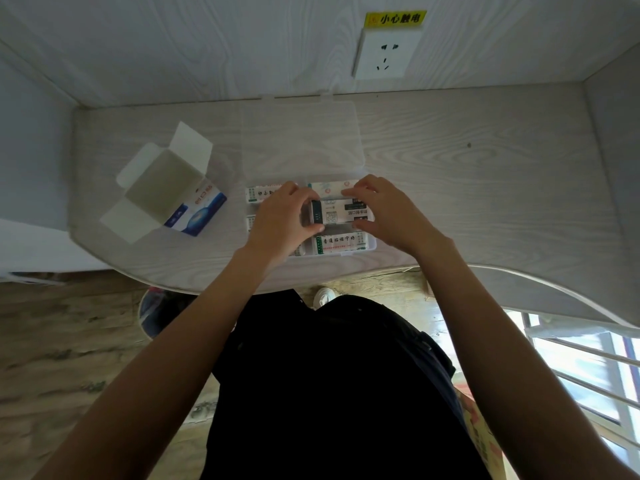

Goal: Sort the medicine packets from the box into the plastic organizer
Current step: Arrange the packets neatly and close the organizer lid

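Observation:
A clear plastic organizer (372, 245) lies on the desk with its lid (301, 140) folded open toward the wall. Several white medicine packets lie in its compartments, one at the far left (258, 195), one at the far right (329, 189), one at the near right (341, 243). Over the middle right compartment, both hands hold a white packet with dark print (337, 212). My left hand (285, 216) pinches its left end, my right hand (382, 211) pinches its right end. The blue and white medicine box (166, 188) stands open at the left, its inside looking bare.
The pale wood-grain desk (485, 174) runs to a wall with a socket (384, 55) under a yellow sign. The desk's curved front edge is near my body. A bin (156, 310) stands on the floor below left, a window grille at lower right.

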Demonstrator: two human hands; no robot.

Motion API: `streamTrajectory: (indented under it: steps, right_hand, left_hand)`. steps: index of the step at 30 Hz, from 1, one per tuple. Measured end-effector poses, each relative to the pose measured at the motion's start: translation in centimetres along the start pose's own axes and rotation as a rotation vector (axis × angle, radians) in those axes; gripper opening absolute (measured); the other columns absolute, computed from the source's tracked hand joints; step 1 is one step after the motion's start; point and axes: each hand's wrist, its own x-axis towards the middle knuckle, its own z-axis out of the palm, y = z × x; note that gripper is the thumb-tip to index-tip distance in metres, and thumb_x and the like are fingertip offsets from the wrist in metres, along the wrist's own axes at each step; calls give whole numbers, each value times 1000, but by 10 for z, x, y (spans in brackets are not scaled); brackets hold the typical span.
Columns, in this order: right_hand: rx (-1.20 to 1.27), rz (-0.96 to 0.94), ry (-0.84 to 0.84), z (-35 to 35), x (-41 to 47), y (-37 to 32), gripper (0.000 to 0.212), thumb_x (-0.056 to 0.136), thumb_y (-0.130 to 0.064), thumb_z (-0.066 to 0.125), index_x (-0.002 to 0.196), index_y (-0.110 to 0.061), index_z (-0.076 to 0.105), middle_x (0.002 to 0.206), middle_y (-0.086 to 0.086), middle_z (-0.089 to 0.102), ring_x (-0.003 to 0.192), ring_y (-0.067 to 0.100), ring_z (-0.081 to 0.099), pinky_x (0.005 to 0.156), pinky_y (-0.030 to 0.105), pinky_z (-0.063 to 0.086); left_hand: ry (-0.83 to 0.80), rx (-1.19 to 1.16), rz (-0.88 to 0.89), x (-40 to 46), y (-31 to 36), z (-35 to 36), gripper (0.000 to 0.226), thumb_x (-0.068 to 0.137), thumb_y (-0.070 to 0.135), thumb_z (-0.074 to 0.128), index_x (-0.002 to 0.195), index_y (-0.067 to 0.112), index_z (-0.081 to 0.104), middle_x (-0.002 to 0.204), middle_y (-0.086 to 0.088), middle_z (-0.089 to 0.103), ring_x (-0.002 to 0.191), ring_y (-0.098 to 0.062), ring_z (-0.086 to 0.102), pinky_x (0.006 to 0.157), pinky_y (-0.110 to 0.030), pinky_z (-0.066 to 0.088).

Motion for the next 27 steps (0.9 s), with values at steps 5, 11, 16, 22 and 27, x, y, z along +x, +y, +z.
streamTrajectory:
  steps: [5, 11, 16, 22, 27]
  right_hand:
    - [9, -6, 18, 1, -1, -1, 55, 83, -17, 68, 134, -11, 47, 128, 9, 47, 118, 22, 43, 96, 27, 35]
    - [-8, -9, 52, 5, -3, 1, 60, 83, -18, 67, 138, -14, 42, 130, 9, 46, 117, 22, 43, 95, 31, 38]
    - [38, -7, 72, 3, -6, 2, 61, 85, -28, 64, 140, -20, 39, 132, 5, 45, 119, 18, 38, 92, 27, 35]
    - [300, 105, 325, -11, 0, 12, 41, 94, -35, 52, 132, -20, 49, 128, 2, 51, 114, 13, 45, 92, 26, 37]
    - [451, 295, 346, -21, 34, 18, 34, 95, -30, 51, 125, -13, 56, 124, 6, 57, 105, 11, 54, 90, 24, 43]
  left_hand:
    - [13, -6, 0, 0, -1, 1, 47, 72, 29, 78, 113, 13, 60, 105, -2, 58, 84, -8, 49, 78, -21, 39]
    - [15, -7, -1, -1, 0, 1, 49, 73, 29, 77, 115, 12, 59, 105, -3, 58, 84, -8, 49, 78, -21, 40]
    - [-1, -17, 13, -2, 0, -4, 55, 71, 33, 77, 119, 14, 56, 104, -1, 55, 87, -11, 52, 80, -23, 41]
    - [284, -160, -78, -3, -16, -34, 36, 90, 35, 58, 118, 12, 56, 112, -4, 55, 102, -15, 49, 95, -33, 39]
    - [264, -222, -220, 14, -48, -39, 37, 95, 28, 50, 128, 12, 50, 130, -10, 48, 121, -21, 45, 104, -35, 35]
